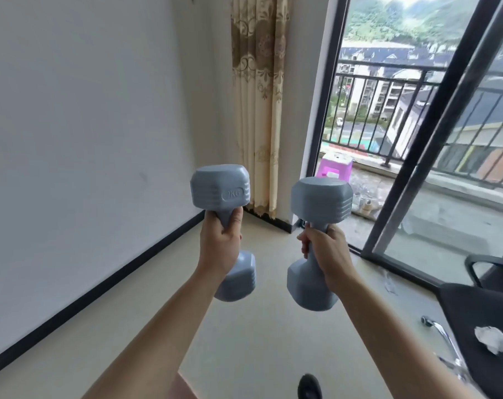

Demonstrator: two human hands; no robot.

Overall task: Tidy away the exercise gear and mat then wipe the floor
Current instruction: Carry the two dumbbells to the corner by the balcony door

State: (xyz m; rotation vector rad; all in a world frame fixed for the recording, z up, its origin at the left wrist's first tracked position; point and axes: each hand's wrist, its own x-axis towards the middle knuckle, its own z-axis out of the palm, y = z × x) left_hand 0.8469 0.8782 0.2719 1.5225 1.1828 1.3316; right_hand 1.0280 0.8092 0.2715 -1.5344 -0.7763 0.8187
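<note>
The left hand (220, 243) grips one smooth grey dumbbell (221, 187) — blocky ends, upright. The right hand (326, 249) grips another grey dumbbell (322, 198), just beside it.

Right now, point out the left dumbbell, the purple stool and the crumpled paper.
left dumbbell (220, 187): head view, upper head.
purple stool (334, 166): head view, seat top.
crumpled paper (492, 339): head view, its middle.

Two grey dumbbells, left (220, 188) and right (320, 203), held upright in mid-air, side by side.
</note>
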